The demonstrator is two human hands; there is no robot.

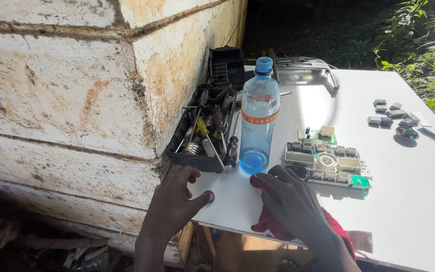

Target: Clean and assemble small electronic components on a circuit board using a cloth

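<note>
My left hand (173, 202) rests at the near left corner of the white table (409, 191), its thumb pressing a small blue cap (209, 196). My right hand (294, 201) lies flat on a red cloth (273, 225) at the table's front edge, fingers pointing at a clear plastic bottle (259, 117) with a blue lid and a little blue liquid at the bottom. Just right of the fingers lies a circuit board (327, 163) with white button housings and a green edge.
A black tool tray (205, 132) full of screwdrivers stands against the rough stone wall (71, 85). A grey plastic frame (305, 70) lies at the back. Small grey button caps (389, 114) and a round part (407, 133) sit far right. Plants grow beyond the table.
</note>
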